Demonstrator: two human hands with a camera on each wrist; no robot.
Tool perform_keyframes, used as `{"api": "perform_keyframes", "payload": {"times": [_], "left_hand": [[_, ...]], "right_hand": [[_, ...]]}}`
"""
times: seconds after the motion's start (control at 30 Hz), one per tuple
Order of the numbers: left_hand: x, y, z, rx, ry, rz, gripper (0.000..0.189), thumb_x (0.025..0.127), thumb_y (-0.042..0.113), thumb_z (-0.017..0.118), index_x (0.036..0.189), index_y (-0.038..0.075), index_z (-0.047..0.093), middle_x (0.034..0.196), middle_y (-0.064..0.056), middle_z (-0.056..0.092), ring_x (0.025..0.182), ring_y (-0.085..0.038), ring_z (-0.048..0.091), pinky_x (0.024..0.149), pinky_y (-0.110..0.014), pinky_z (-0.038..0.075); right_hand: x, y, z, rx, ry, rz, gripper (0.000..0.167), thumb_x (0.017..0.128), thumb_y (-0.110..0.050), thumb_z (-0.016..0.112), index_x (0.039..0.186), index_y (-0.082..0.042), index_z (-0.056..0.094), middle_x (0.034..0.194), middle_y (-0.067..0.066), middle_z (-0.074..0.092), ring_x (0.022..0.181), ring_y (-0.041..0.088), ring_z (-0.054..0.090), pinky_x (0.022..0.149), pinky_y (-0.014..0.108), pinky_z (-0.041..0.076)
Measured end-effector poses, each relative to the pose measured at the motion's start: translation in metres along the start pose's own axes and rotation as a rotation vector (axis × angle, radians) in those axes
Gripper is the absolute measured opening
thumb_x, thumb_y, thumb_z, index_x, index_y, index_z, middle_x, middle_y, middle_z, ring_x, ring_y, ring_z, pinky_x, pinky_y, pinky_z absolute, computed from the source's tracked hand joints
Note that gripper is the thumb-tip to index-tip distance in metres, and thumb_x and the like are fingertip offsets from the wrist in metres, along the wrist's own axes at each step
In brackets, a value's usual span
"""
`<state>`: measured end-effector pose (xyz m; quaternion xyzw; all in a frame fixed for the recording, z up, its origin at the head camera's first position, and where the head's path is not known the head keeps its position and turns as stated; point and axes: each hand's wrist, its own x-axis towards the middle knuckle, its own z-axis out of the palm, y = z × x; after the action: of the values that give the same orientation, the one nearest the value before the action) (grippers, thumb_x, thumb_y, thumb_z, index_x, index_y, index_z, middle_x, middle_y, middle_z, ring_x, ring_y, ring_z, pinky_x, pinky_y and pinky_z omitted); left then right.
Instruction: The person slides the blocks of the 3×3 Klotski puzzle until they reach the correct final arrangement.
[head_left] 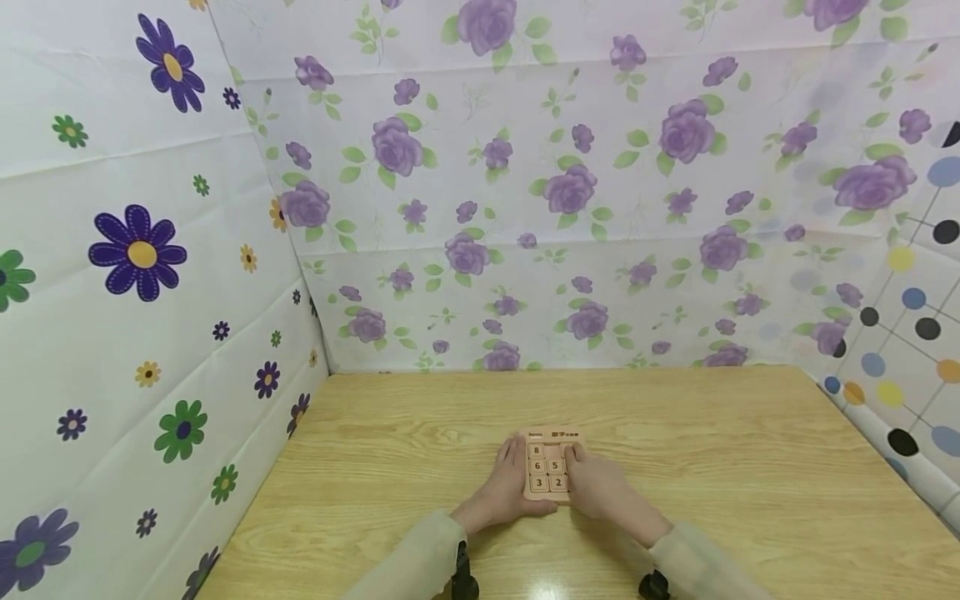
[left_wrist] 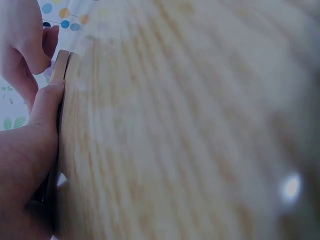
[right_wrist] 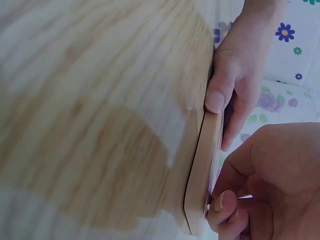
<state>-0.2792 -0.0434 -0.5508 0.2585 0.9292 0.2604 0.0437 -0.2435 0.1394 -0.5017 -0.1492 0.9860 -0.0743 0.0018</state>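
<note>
From here I've got the left hand (head_left: 504,490) gripping the number puzzle (head_left: 546,435) on the table (head_left: 375,467), thumb along its near edge — steadying it, I'd judge — while the right hand (head_left: 600,487), fingers curled round nothing, touches an upper-right tile (head_left: 566,451).

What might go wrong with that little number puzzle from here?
The right hand hides part of the number puzzle, so a number there might be overlooked. The left hand braces its left and lower edges, so a hard rightward push could perhaps shift it.
</note>
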Motion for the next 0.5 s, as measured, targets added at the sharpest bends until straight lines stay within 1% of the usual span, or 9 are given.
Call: {"api": "perform_keyframes", "payload": {"times": [0.23, 0.33, 0.5], "left_hand": [[-0.0011, -0.0003, 0.0001, 0.019, -0.007, -0.002, 0.126, 0.075, 0.058, 0.075, 0.151, -0.011, 0.002, 0.159, -0.029, 0.008, 0.149, -0.039, 0.006, 0.122, -0.046, 0.02], [-0.0016, -0.0004, 0.0002, 0.015, -0.005, -0.001, 0.126, 0.075, 0.058, 0.075, 0.15, -0.011, 0.002, 0.159, -0.029, 0.008, 0.149, -0.039, 0.006, 0.122, -0.046, 0.02], [-0.0007, 0.0001, -0.0006, -0.004, 0.008, 0.007, 0.126, 0.074, 0.055, 0.077, 0.15, -0.012, 0.003, 0.159, -0.03, 0.008, 0.149, -0.039, 0.006, 0.121, -0.047, 0.02]], "right_hand": [[-0.0003, -0.0025, -0.0005, -0.019, 0.002, 0.006, 0.053, 0.092, -0.018, 0.059, 0.137, 0.007, 0.047, 0.141, 0.025, 0.049, 0.055, 0.016, 0.048, 0.041, 0.029, 0.042], [0.0006, -0.0034, 0.0009, -0.026, -0.006, 0.011, 0.054, 0.092, -0.019, 0.058, 0.138, 0.006, 0.046, 0.142, 0.024, 0.048, 0.054, 0.016, 0.048, 0.041, 0.028, 0.042], [0.0038, -0.0043, 0.0033, -0.03, 0.0, 0.003, 0.052, 0.093, -0.017, 0.056, 0.139, 0.006, 0.045, 0.141, 0.025, 0.048, 0.058, 0.015, 0.05, 0.042, 0.028, 0.044]]}}
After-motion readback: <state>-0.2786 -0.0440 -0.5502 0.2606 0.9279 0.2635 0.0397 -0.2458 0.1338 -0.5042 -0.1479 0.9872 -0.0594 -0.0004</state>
